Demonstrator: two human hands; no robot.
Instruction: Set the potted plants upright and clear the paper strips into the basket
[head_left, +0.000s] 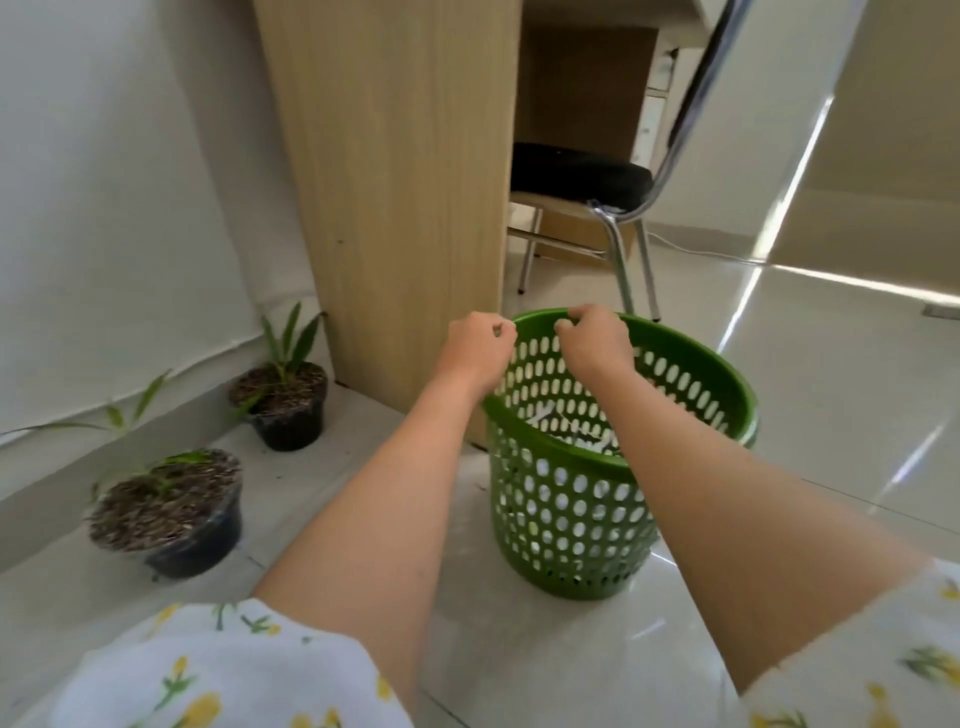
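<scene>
A round green plastic basket with oval perforations (571, 519) stands upright on the glossy pale tiled floor (779, 441), just beside the foot of a light wood-grain panel (395, 182). Both bare forearms reach out over it from short white sleeves printed with yellow flowers (223, 670).

The left hand (480, 345) hovers above the basket's left rim, its fingers curled inward into a loose clenched grip; nothing shows between thumb and fingertips, though whether it pinches something very small cannot be told. The right hand (595, 338) sits at the far rim, fingers curled in the same way; whether they touch the rim or only hang over it cannot be told.

Inside the basket, pale paper strips (587, 434) lie near the bottom, seen partly through the opening and partly through the holes.

To the left, along the white wall (104, 208), two potted plants stand upright on the floor, well apart from the basket. The nearer small black plastic pot of dark soil (171, 514) carries thin arching green leaves, and the farther black pot (283, 405) holds a short spiky green shoot, close to the wood panel.

Behind the panel stands a chrome-legged chair with a black cushion seat (576, 171).
</scene>
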